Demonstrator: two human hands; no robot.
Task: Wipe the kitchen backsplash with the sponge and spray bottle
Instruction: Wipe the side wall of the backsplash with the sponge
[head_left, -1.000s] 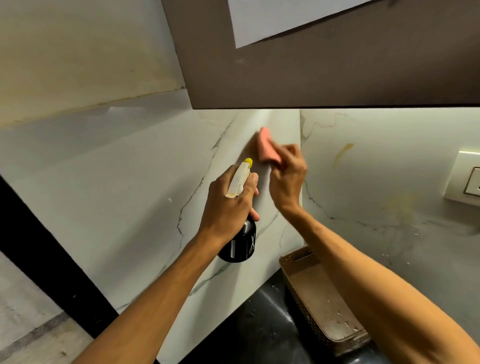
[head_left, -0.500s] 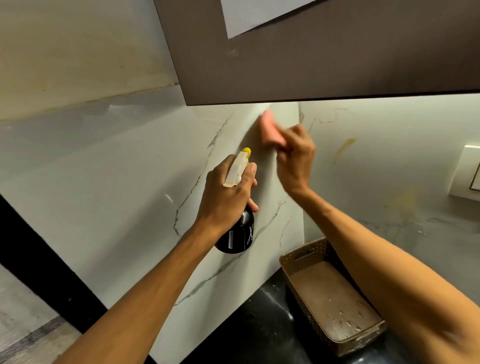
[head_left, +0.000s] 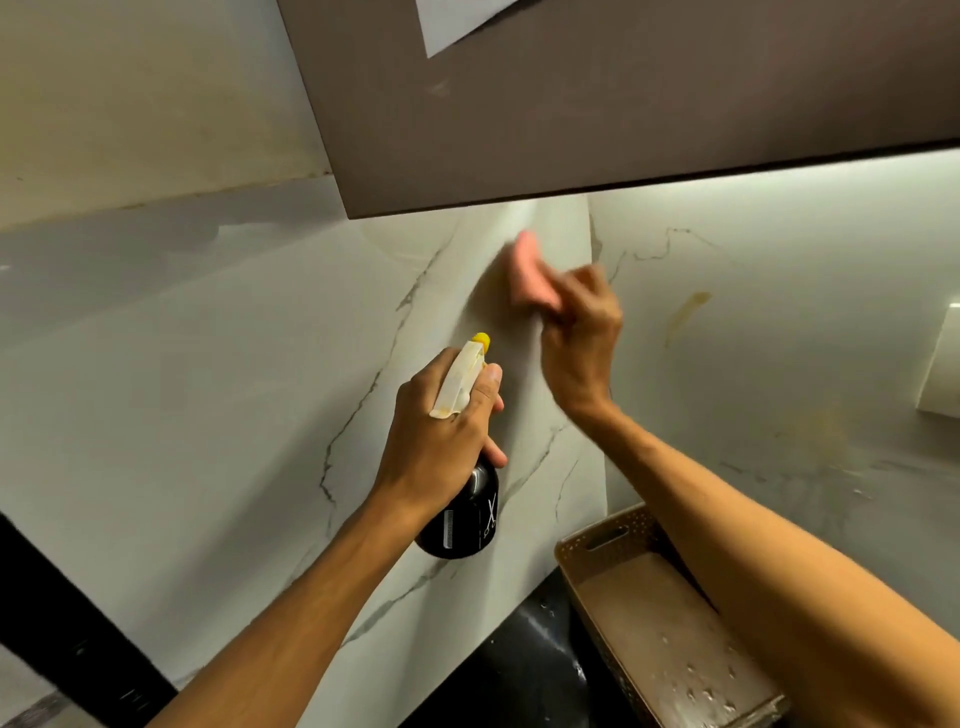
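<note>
Blurred sponge (head_left: 527, 278) in right hand (head_left: 582, 343)

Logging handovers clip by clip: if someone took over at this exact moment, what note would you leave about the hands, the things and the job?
Left hand: grips the spray bottle by its trigger head, nozzle toward the backsplash.
Right hand: presses the pink sponge against the wall near the corner, just under the cabinet; it is motion-blurred.
Done: how much has been wiped cannot be told.
Left: a yellowish streak on the right-hand panel looks unwiped, so it is probably the next spot.
</note>
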